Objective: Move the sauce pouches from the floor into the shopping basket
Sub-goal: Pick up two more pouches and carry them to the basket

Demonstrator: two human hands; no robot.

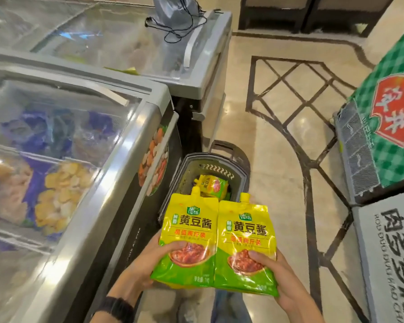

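Fingers (261,251) on both sides are closed on product. Your left hand (147,264) grips the left pouch (189,231) near its lower edge, thumb on the front. Your right hand (283,279) grips the right pouch (243,241) the same way.

Both pouches are in the air, side by side and touching, spouts pointing away from you, over the near end of the shopping basket (241,180). It sits on the floor (278,148) just beside the freezer (135,127) and already holds at least one pouch (214,185).

Risks: the grip is low on soft, heavy-looking packs, so they could fold over or slip out. Release from this height and one could clip the rim and land outside.

Pose: palms underneath, thumbs on top, forearms coming in from the bottom of view. Lower before letting go.
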